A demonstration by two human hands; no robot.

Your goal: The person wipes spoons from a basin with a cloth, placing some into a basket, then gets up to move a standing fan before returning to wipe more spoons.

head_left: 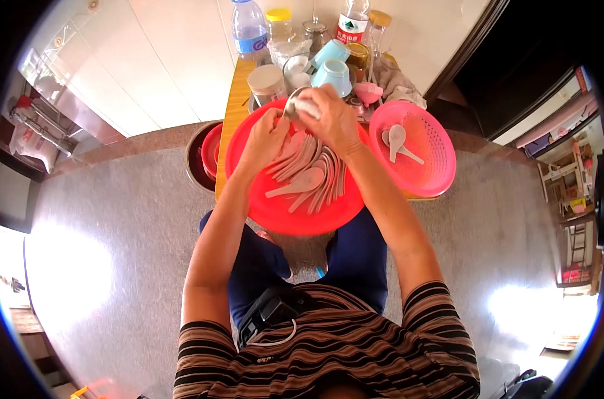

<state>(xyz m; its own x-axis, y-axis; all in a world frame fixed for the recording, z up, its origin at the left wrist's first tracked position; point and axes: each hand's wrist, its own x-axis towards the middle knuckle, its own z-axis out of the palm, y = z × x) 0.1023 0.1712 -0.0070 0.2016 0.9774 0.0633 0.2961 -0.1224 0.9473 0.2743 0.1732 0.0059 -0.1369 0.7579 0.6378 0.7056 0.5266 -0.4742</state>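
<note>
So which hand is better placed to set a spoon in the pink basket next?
Probably the right hand: the pink basket stands on its side. The left hand, over the red basin, is farther away and would likely have to cross the right forearm.

We wear a short-sleeved shirt (362,346) of wavy black and brown stripes, its sleeves (205,352) banded in the same colours, with a small pale marking (265,360) on the front. Our trousers (363,249) are dark navy. Left of our middle sits a black device (273,311), a thin white cable (285,340) looping beside it
</note>
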